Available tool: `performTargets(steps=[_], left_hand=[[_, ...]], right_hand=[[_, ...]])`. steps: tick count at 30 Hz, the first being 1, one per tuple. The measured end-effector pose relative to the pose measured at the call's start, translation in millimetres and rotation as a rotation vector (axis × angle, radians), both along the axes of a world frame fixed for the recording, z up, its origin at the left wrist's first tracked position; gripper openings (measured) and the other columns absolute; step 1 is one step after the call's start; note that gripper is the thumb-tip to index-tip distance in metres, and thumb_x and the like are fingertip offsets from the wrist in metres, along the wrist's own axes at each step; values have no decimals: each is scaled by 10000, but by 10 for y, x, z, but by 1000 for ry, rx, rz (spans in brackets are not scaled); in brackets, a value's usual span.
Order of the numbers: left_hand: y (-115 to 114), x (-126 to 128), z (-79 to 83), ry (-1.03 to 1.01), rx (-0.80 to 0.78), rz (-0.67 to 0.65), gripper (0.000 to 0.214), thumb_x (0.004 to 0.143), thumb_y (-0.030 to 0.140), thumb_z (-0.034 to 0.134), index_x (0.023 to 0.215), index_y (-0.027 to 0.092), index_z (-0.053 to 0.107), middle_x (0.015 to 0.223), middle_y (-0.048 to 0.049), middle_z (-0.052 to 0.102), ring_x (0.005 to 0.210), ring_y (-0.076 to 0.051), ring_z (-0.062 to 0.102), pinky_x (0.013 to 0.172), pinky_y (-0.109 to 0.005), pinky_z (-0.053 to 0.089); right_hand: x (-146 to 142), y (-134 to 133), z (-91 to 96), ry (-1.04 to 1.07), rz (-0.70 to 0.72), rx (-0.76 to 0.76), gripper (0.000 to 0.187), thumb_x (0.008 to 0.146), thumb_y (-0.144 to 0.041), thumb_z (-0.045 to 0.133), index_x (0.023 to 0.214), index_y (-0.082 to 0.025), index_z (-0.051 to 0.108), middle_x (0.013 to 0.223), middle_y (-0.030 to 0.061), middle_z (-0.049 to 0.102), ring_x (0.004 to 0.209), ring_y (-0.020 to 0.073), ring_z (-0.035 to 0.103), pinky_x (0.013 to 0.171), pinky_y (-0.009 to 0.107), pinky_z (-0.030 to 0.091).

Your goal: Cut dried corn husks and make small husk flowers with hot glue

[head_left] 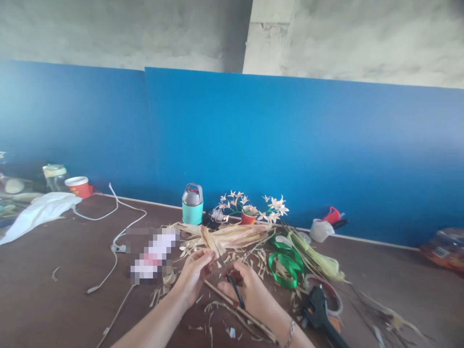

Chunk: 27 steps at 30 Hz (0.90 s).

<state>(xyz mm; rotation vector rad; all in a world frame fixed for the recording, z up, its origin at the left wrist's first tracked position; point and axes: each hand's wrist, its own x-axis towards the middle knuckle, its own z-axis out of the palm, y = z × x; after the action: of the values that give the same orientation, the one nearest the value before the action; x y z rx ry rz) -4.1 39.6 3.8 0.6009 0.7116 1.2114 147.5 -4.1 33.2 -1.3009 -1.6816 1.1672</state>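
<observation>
Between the fingertips of my left hand (198, 271) a piece of dried corn husk (210, 240) is pinched, pale tan and pointing up. My right hand (246, 285) grips scissors (235, 289) with dark handles, their blades close beside the husk. Whether the blades touch it I cannot tell. Below both hands a thin stick (250, 316) lies slanted on the table. Just beyond them is a heap of dry husks (239, 236), with cut scraps scattered around.
Behind the heap stand a turquoise flask (192, 210) and a red pot (248, 217) of husk flowers. Green ribbon (284, 268), a straw bundle (315, 253), a tape roll (337, 299) and a black glue gun (321, 314) lie right. White cables (116, 237) run left. A blue partition (271, 140) borders the table.
</observation>
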Motion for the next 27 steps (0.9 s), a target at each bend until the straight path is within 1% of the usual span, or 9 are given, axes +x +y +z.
performTargets(steps=[4,8,10,14,17,20,24,27], left_hand=[[4,-16,14,33,19,-7,201,570,239,786,603,126,623,537,38,543,462,-45,437,492,-160,333],[16,-35,16,64,51,-17,200,576,239,780,594,127,615,545,34,538,466,-50,427,480,-166,323],[26,-47,12,86,67,-22,194,584,238,773,602,131,612,555,35,540,472,-51,428,477,-167,318],[41,-68,13,123,79,-40,199,589,247,766,600,141,598,558,43,542,468,-47,421,471,-168,308],[45,-80,38,142,72,-50,212,576,255,769,593,145,589,552,45,546,466,-48,424,469,-167,305],[41,-91,74,206,65,-53,211,574,257,762,590,143,585,554,38,561,472,-50,437,464,-159,290],[33,-101,96,294,69,-38,160,603,235,727,618,149,593,554,39,568,472,-52,445,455,-154,264],[35,-109,91,316,87,-49,142,606,225,712,620,152,590,545,41,568,467,-57,447,457,-160,262]], right_hand=[[3,-6,65,-2,4,-34,223,688,-340,679,769,-155,586,582,-31,540,530,108,478,498,200,381],[25,3,90,-2,19,-37,209,682,-320,680,763,-160,573,556,-40,526,524,105,471,498,195,387],[40,7,97,-4,25,-49,209,676,-311,682,757,-161,561,552,-44,521,500,95,453,470,185,374],[75,14,65,13,30,-113,171,703,-293,638,752,-166,536,534,-59,489,431,69,391,386,166,320],[118,36,1,15,45,-125,121,710,-246,608,766,-170,532,538,-64,477,421,67,402,372,158,319],[171,71,-42,-25,44,-131,127,682,-209,614,775,-170,536,520,-78,434,400,59,381,355,154,318],[220,97,-19,-94,41,-109,126,649,-164,625,744,-161,543,508,-84,394,408,51,367,346,139,304],[242,102,6,-101,51,-144,135,644,-160,628,741,-161,534,517,-85,397,390,51,383,339,144,316]])
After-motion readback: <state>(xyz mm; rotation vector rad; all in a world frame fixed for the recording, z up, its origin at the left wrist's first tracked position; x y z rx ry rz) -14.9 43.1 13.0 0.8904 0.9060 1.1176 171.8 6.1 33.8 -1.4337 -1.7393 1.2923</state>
